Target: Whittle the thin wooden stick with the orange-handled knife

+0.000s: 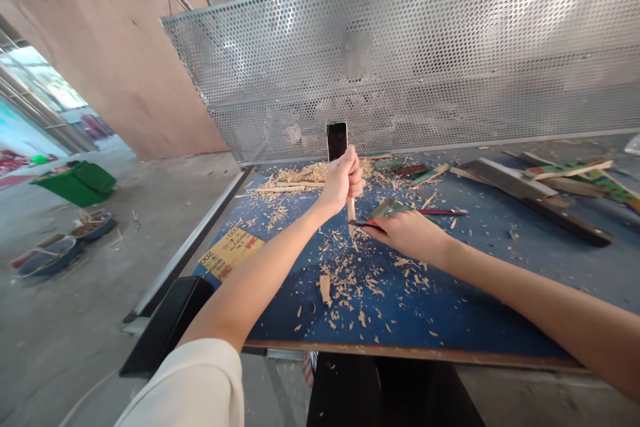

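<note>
A: Left hand (343,180)?
B: It is wrapping tight around a wooden stick (351,212), fist closed, holding it upright. The dark flat top end is sticking out above the fist, the pale lower end is pointing down onto the tabletop (450,307).

A: Right hand (407,233)?
B: It is lying low on the tabletop at 3 o'clock of the stick, fingers pinched together on a small knife (367,224) with a dark blade and a red handle. The blade tip is sitting just beside the lower end of the stick; touching or not, cannot tell.

A: So where is the stick sitting?
B: Middle of the blue tabletop, a little toward 12 o'clock, standing nearly vertical with its tip in the wood shavings (350,280).

A: Anything else around?
B: Shavings are spreading from 6 o'clock of the hands up to a bigger pile (300,177) at 11 o'clock. A yellow label (231,250) is lying at 9 o'clock near the tabletop edge. Painted wood strips (565,170) and a long dark bar (540,200) are lying at 2 o'clock, well apart from the hands. A perforated metal panel (425,47) is standing along the far edge at 12 o'clock. A green bin (75,183) is sitting on the floor far off at 9 o'clock.
</note>
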